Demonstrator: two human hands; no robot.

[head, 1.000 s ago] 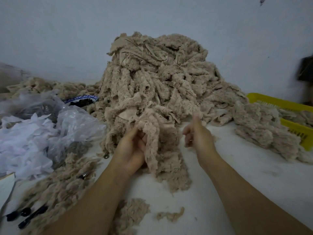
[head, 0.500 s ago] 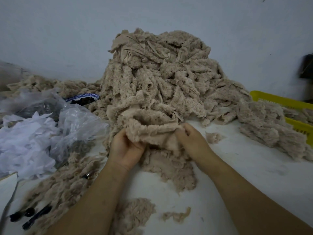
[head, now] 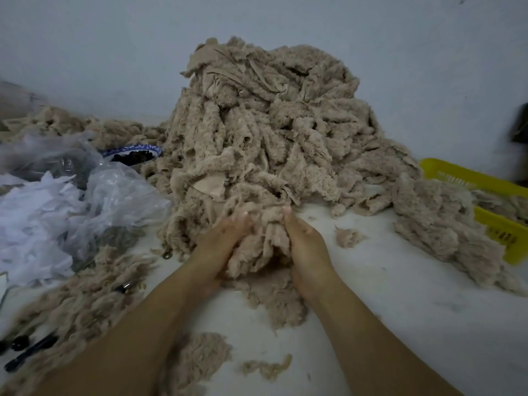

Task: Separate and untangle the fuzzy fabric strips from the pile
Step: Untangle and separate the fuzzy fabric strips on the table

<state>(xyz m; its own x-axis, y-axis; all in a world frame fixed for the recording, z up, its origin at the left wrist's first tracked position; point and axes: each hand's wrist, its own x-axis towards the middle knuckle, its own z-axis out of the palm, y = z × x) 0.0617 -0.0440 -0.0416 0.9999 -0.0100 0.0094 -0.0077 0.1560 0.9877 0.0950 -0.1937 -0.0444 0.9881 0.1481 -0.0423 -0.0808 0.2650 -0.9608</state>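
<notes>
A tall pile of beige fuzzy fabric strips (head: 265,130) rises in the middle of the white table. At its near foot, a bunch of strips (head: 261,241) is squeezed between my two hands. My left hand (head: 220,247) presses it from the left, fingers curled into the fuzz. My right hand (head: 307,247) grips its right side, fingertips buried at the top. More strips trail from the bunch toward me on the table.
Clear plastic bags with white scraps (head: 51,212) lie at left, a blue-rimmed bowl (head: 133,155) behind them. Loose strips (head: 83,304) and black scissors (head: 28,350) sit at the near left. A yellow basket (head: 491,207) stands at right. Small tufts (head: 348,237) dot the table (head: 414,310).
A second ago only my left hand held the bunch. My right hand came in and took it; both hands have since pushed together and forward into the foot of the pile.
</notes>
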